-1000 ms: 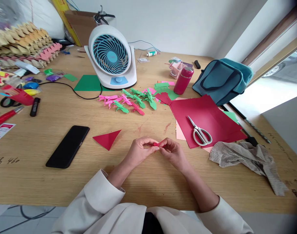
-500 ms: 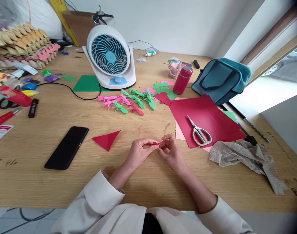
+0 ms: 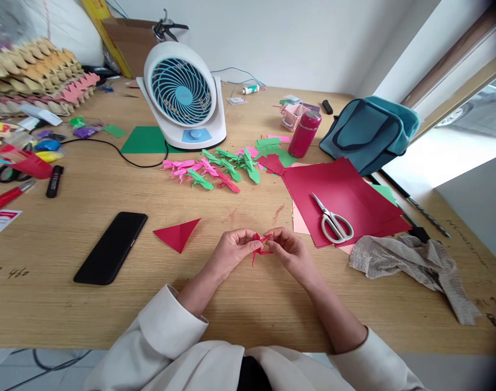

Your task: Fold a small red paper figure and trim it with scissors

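Note:
Between my two hands is a small folded red paper figure (image 3: 258, 252), with thin points sticking out below and to the right. My left hand (image 3: 234, 251) pinches its left side between thumb and fingers. On the other side, my right hand (image 3: 289, 252) grips it with thumb and forefinger. A red paper triangle (image 3: 178, 234) lies on the wooden table left of my hands. Beyond them rests a cluster of folded pink, green and red paper figures (image 3: 215, 169). White-handled scissors (image 3: 333, 221) lie on red paper sheets (image 3: 313, 182) to the right.
A black phone (image 3: 112, 247) lies at the left. Behind the paper figures stands a white fan (image 3: 185, 92). A red bottle (image 3: 305, 134) and a teal bag (image 3: 366, 133) are at the back right. A crumpled cloth (image 3: 398, 263) lies at the right.
More of the folded red paper now shows, its thin points sticking out below my fingers. My right hand has turned, its fingers lower and closer around the paper.

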A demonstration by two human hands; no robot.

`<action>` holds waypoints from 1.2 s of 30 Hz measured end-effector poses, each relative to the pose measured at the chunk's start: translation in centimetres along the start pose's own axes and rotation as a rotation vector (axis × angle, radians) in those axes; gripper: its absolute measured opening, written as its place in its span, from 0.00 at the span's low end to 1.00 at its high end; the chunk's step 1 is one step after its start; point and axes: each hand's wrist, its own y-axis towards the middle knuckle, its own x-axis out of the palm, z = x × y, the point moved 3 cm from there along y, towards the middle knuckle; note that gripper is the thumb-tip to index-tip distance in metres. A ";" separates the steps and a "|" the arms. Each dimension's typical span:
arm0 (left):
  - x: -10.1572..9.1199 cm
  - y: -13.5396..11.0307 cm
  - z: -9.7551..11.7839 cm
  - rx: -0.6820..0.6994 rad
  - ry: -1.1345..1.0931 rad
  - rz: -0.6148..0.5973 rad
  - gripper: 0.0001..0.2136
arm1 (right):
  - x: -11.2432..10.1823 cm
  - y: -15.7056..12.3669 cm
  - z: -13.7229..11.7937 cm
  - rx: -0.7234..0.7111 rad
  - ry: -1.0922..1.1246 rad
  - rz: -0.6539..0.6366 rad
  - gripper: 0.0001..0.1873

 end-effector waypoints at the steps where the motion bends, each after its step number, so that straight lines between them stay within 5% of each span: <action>1: 0.0 0.0 0.0 -0.005 -0.004 -0.005 0.13 | 0.0 0.0 0.1 0.007 0.010 -0.001 0.11; 12: 0.0 0.0 -0.3 -0.045 0.008 -0.020 0.14 | 0.1 -0.1 -0.4 0.011 -0.018 0.005 0.11; 18: 0.4 -0.1 -0.1 0.060 0.180 -0.036 0.10 | 0.1 -0.1 0.1 -0.008 -0.019 -0.001 0.09; 25: 0.5 -0.3 0.2 0.158 0.251 -0.032 0.08 | 0.6 -0.5 -1.0 -0.125 -0.217 -0.009 0.04; 36: 0.3 -0.4 0.3 0.121 0.306 -0.064 0.11 | 0.9 -1.1 -2.7 -0.248 -0.424 -0.011 0.07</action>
